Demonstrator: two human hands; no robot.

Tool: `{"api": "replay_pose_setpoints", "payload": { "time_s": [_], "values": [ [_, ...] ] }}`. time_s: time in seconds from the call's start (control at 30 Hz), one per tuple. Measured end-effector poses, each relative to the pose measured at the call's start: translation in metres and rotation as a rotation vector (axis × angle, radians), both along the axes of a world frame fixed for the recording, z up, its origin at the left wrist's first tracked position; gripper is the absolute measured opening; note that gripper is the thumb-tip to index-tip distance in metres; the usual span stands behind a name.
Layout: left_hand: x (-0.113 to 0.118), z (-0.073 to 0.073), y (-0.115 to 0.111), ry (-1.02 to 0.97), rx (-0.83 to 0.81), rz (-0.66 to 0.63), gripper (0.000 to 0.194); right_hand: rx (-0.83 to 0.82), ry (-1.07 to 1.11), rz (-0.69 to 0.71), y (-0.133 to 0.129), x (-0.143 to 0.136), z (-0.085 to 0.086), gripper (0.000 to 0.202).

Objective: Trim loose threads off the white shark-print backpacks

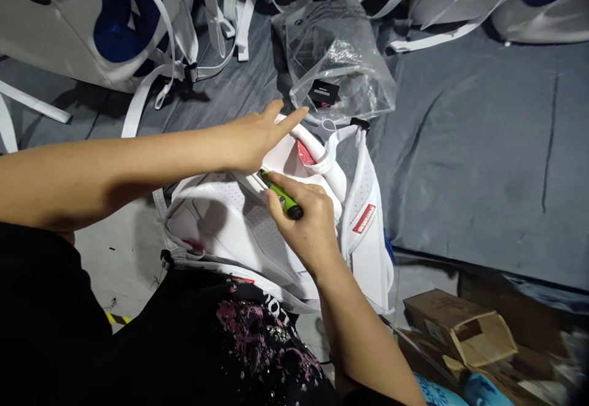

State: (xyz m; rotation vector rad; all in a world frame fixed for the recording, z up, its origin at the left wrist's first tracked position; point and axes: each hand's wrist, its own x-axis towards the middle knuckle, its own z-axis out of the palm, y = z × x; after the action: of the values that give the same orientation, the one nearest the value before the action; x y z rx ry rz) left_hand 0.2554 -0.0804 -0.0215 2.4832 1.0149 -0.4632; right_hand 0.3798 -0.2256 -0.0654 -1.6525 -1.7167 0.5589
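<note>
A white backpack [230, 210] with mesh padding and red labels lies in front of me, partly over the table's edge and against my body. My left hand [257, 136] lies across its upper part, with some fingers stretched out and apart. Closed in my right hand [306, 216] is a short green stick with a black end [286, 202], like a marker; its exact kind is unclear. The far tip points at the backpack beneath my left hand. Beside the hands, a white strap [361, 191] bears a red label [364, 218].
Just beyond the backpack lies a clear plastic bag [340, 56] with a black tag [324, 92]. More white and blue bags [59, 38] with loose straps line the back of the grey-covered table [483, 148]. Below right stands an open cardboard box [460, 326].
</note>
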Motion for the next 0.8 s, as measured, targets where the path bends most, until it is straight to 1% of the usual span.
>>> {"api": "replay_pose_setpoints", "payload": {
  "time_s": [0.07,0.1,0.2,0.23,0.33,0.47,0.6,0.7,0.73,0.8],
  "values": [
    [0.0,0.0,0.0,0.007,-0.004,0.0,0.12,-0.011,-0.048,-0.02,0.001,0.001,0.001,0.03],
    [0.0,-0.001,0.001,0.006,0.0,-0.002,0.12,-0.014,-0.035,-0.017,0.001,0.002,0.002,0.031],
    [-0.001,-0.003,0.002,-0.011,0.021,-0.017,0.121,-0.041,0.081,0.058,0.003,0.004,0.003,0.031],
    [-0.001,-0.004,0.002,-0.013,0.024,-0.02,0.121,-0.052,0.082,0.069,0.003,0.005,0.003,0.031],
    [0.0,-0.003,0.002,0.007,0.021,-0.019,0.12,-0.038,-0.002,0.031,0.003,0.007,0.001,0.032],
    [0.002,0.002,0.0,0.041,0.021,-0.001,0.117,-0.025,0.123,0.092,0.002,0.009,-0.002,0.032],
    [0.002,0.004,0.0,0.04,0.008,-0.011,0.116,-0.02,0.142,0.035,0.003,0.01,-0.004,0.032],
    [0.003,0.005,0.0,0.057,0.021,-0.001,0.116,-0.067,0.235,0.08,0.004,0.01,-0.005,0.032],
    [0.003,0.005,0.0,0.063,0.024,0.005,0.116,-0.078,0.236,0.093,0.004,0.01,-0.005,0.032],
    [0.004,0.006,0.0,0.074,0.024,0.008,0.116,-0.056,0.187,0.06,0.004,0.01,-0.006,0.032]
  ]
}}
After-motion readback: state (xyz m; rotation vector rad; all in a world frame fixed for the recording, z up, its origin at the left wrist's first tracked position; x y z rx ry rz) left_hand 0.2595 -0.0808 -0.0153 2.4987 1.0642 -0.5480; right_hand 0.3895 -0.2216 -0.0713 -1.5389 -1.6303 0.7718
